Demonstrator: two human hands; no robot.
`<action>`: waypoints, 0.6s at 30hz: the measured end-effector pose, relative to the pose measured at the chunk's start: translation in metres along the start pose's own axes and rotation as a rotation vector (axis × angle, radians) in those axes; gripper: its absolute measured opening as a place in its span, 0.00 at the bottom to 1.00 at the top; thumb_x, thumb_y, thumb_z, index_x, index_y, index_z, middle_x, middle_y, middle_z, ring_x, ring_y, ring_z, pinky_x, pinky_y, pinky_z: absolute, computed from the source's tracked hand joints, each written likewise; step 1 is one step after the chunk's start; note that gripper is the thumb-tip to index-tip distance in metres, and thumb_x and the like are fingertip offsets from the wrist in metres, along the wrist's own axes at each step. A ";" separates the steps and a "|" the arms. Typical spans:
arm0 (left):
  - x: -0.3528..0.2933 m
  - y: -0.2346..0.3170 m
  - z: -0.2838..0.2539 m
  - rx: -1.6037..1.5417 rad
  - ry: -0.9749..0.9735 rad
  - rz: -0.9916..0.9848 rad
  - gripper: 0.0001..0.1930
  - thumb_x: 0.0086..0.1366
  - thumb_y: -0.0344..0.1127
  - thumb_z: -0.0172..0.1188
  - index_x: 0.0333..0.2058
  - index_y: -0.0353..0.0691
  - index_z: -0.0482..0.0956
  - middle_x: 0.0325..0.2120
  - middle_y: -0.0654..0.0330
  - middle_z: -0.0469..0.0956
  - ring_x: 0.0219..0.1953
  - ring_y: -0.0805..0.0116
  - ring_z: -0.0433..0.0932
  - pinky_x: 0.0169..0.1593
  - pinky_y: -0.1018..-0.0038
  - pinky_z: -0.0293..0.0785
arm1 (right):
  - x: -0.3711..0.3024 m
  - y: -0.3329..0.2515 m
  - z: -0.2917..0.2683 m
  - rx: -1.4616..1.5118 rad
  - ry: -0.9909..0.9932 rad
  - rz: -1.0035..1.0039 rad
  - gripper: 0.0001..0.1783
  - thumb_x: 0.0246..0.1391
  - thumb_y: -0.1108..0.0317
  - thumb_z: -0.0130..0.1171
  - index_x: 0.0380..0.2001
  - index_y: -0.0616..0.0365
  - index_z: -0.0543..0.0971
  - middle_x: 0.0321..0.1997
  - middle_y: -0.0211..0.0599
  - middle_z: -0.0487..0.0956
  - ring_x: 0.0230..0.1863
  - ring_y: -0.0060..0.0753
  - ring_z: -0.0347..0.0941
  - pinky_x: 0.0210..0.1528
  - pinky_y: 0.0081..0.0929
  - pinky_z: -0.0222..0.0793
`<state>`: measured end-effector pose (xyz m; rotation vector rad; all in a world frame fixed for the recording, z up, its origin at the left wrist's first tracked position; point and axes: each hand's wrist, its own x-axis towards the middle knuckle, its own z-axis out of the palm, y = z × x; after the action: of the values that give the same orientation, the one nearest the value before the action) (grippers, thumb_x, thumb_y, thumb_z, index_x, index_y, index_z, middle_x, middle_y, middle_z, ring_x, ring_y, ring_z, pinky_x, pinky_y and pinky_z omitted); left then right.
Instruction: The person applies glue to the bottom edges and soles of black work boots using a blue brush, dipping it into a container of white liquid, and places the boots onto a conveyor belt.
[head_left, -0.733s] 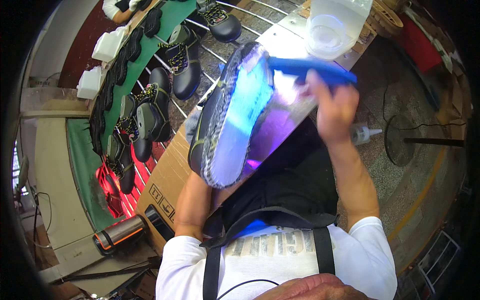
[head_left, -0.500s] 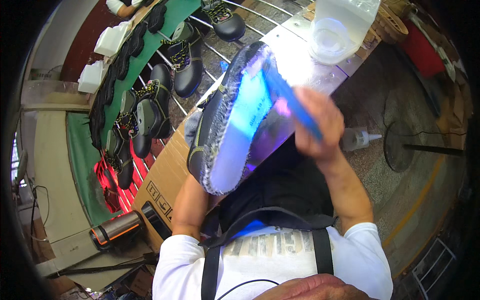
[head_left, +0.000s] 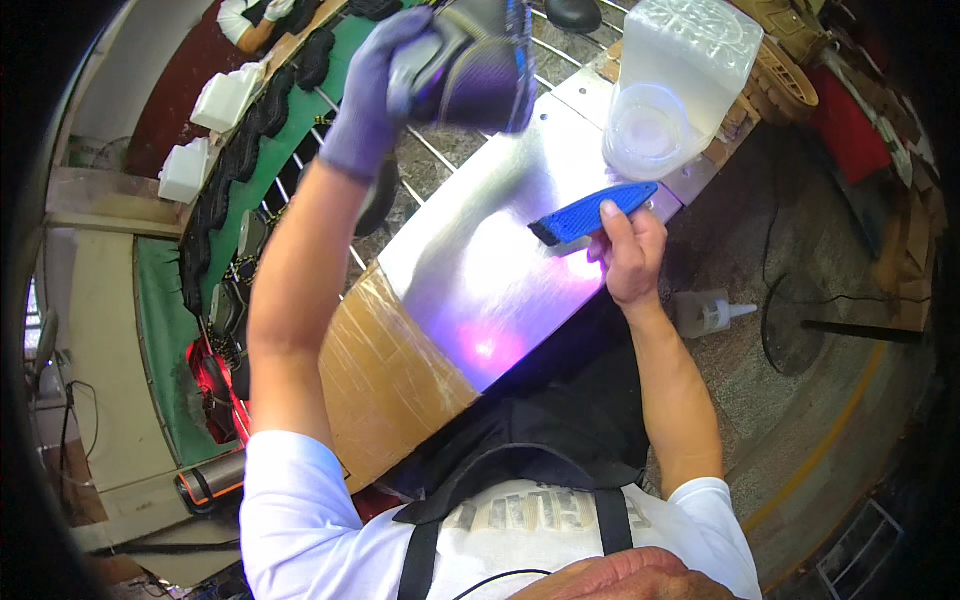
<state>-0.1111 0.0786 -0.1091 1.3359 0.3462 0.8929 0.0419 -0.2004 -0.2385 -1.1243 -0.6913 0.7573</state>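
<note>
My left hand [head_left: 366,110], in a grey-purple glove, is raised at the top and closed round a black shoe upper [head_left: 482,68]. The shoe is smeared by motion and partly cut off by the top edge. Bare and lower to the right, my right hand [head_left: 632,258] grips a blue brush [head_left: 598,212] with short dark bristles at its left end. The brush hangs over a shiny metal plate [head_left: 455,265], lit white and violet. Just beyond the brush stands a translucent plastic cup [head_left: 645,135].
A translucent plastic container [head_left: 690,50] stands behind the cup. Brown cardboard [head_left: 390,385] covers the bench's near left. Shoes hang on metal rods, and soles [head_left: 240,130] line the green-covered strip at left. A nozzle bottle [head_left: 698,313] is at right. Another person's arm [head_left: 250,35] shows top left.
My left hand has carried the shoe from the middle up to the far side over the rods. My right hand has drawn the brush off the shoe's underside, now nearly level, baring the metal plate.
</note>
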 end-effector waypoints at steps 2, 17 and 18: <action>0.065 -0.017 -0.021 -0.078 0.001 -0.248 0.18 0.70 0.39 0.55 0.50 0.31 0.80 0.44 0.51 0.84 0.42 0.60 0.85 0.49 0.68 0.82 | -0.003 0.005 0.003 -0.132 -0.031 -0.033 0.17 0.64 0.61 0.58 0.28 0.65 0.80 0.21 0.36 0.78 0.21 0.25 0.71 0.26 0.27 0.68; 0.131 -0.084 0.030 1.423 0.171 -0.104 0.28 0.57 0.58 0.60 0.37 0.34 0.86 0.35 0.42 0.85 0.41 0.47 0.85 0.47 0.61 0.78 | -0.002 0.003 -0.005 -0.328 -0.047 -0.296 0.11 0.60 0.69 0.54 0.27 0.66 0.78 0.18 0.30 0.74 0.19 0.21 0.67 0.24 0.22 0.61; 0.130 -0.083 0.031 1.410 0.162 -0.121 0.28 0.57 0.58 0.60 0.37 0.35 0.86 0.36 0.42 0.85 0.42 0.47 0.84 0.48 0.61 0.78 | -0.002 0.002 -0.005 -0.328 -0.051 -0.283 0.10 0.60 0.70 0.56 0.28 0.66 0.78 0.20 0.32 0.74 0.20 0.23 0.67 0.24 0.24 0.61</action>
<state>0.0223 0.1532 -0.1444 2.4635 1.3217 0.5998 0.0442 -0.2043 -0.2420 -1.2711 -1.0195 0.4415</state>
